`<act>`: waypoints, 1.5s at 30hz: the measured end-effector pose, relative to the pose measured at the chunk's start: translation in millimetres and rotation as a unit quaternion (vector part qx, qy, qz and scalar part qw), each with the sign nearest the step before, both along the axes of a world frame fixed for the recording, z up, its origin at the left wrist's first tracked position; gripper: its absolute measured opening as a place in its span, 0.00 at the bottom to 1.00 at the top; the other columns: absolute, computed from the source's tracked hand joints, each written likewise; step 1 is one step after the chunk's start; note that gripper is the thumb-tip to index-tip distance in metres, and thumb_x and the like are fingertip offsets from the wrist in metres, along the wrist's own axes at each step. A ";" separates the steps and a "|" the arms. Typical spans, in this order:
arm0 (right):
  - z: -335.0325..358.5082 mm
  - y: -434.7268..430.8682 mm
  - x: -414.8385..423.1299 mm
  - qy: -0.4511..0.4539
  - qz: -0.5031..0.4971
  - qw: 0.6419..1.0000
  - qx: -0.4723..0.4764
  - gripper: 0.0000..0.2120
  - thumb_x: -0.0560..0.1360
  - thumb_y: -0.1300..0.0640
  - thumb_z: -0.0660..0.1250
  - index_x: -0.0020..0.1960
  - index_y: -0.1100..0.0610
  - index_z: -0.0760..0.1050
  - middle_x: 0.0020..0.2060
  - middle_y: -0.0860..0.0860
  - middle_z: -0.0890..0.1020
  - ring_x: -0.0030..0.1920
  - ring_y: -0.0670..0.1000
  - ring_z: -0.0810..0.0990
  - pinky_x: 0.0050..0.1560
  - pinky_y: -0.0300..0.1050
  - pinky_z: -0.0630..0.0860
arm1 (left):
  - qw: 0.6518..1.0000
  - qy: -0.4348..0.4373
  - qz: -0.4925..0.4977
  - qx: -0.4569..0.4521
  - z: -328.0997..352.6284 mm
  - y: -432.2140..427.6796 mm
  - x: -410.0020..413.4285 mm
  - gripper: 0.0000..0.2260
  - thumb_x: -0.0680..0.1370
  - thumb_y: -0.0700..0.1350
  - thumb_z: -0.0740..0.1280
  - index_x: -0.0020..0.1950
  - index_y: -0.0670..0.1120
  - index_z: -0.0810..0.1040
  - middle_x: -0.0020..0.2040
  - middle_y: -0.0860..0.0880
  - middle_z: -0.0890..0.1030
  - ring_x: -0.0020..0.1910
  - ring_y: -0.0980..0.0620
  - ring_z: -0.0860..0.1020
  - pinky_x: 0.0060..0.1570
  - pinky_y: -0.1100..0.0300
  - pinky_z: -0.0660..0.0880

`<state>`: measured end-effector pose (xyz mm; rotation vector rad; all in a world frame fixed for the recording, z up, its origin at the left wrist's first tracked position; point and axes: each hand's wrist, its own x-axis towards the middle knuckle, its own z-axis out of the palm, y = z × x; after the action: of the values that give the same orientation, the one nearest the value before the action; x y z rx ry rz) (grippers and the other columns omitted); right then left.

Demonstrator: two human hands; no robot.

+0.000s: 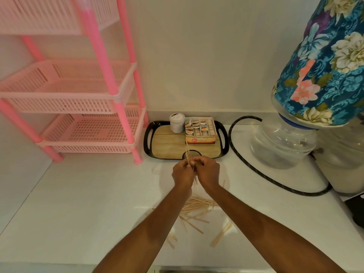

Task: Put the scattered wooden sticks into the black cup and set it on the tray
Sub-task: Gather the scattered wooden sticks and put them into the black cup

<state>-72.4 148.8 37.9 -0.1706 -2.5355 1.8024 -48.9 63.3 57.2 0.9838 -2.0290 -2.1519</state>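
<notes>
Both of my hands meet over the white counter, just in front of the tray (150, 142). My left hand (182, 174) and my right hand (208, 173) together grip a thin bundle of wooden sticks (188, 154), held nearly upright. The black cup (194, 154) stands right behind my fingers at the tray's front edge; only its mesh rim shows. Several loose wooden sticks (194, 211) lie scattered on the counter between and beside my forearms.
On the tray's back half stand a white jar (176, 123) and an open box of small packets (201, 131). A pink basket rack (78, 95) stands at left. A water bottle under a floral cover (295, 119) and a black hose (256, 170) are at right.
</notes>
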 end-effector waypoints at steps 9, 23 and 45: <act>14.0 4.3 -15.8 0.017 0.013 0.998 -0.051 0.05 0.78 0.61 0.75 0.51 0.54 0.89 0.41 0.50 0.90 0.43 0.53 0.90 0.49 0.60 0.87 | 0.992 0.113 -0.041 -0.027 11.3 -5.5 -0.7 0.12 0.84 0.41 0.69 0.59 0.56 0.87 0.47 0.54 0.89 0.45 0.55 0.87 0.38 0.67 0.83; 57.4 3.3 -64.4 0.101 0.014 0.990 -0.098 0.07 0.78 0.65 0.75 0.54 0.59 0.88 0.44 0.49 0.89 0.43 0.47 0.89 0.45 0.46 0.88 | 0.982 0.176 -0.040 -0.049 42.4 -18.4 -54.8 0.17 0.81 0.37 0.73 0.68 0.50 0.85 0.57 0.49 0.89 0.55 0.51 0.88 0.60 0.46 0.85; 13.6 4.3 -70.2 0.084 0.061 0.994 0.019 0.06 0.78 0.69 0.72 0.53 0.62 0.85 0.41 0.53 0.88 0.44 0.51 0.88 0.47 0.42 0.86 | 0.974 0.166 -0.107 -0.113 -0.8 -28.9 -60.7 0.16 0.81 0.34 0.71 0.67 0.44 0.85 0.57 0.44 0.89 0.56 0.42 0.87 0.60 0.40 0.84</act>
<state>-142.6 153.0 51.5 0.1333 -2.5095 1.7232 -109.6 34.4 56.5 0.3630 -2.2219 -1.9497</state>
